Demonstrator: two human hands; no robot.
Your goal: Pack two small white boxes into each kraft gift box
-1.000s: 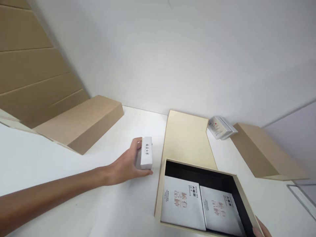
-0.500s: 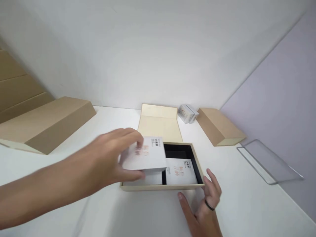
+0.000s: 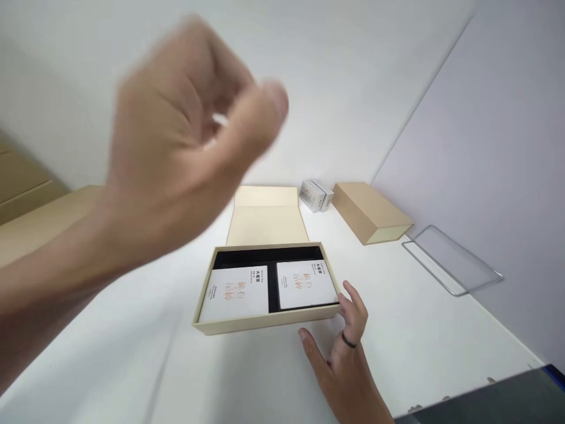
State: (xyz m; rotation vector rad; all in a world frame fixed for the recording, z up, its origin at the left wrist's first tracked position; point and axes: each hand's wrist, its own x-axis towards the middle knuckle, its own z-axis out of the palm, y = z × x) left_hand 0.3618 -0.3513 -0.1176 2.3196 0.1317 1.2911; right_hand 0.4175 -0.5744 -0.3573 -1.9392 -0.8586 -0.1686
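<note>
An open cream gift box (image 3: 265, 323) with a black interior stands on the white table. Two white tea boxes lie side by side in it: the left tea box (image 3: 238, 294) and the right tea box (image 3: 305, 284), both printed with dark and orange characters. My left hand (image 3: 176, 129) is raised high in front of the wall, blurred, its fingers curled in toward the thumb. Nothing shows in it, and pale background is visible through the gap. At the gift box's front right corner is my right hand (image 3: 339, 335), with a dark ring, thumb and fingers apart, fingertips against the side.
The box's cream lid (image 3: 267, 221) lies folded back behind it. Small grey-white boxes (image 3: 316, 195) stand near the wall, beside a brown box (image 3: 371, 212). A clear frame-edged panel (image 3: 454, 259) is at the right. Another brown box (image 3: 66, 206) is partly hidden behind my left arm.
My left hand has let go of the white tea box, which now lies in the left compartment, and has risen toward the camera. My right hand stays by the corner. The view has shifted.
</note>
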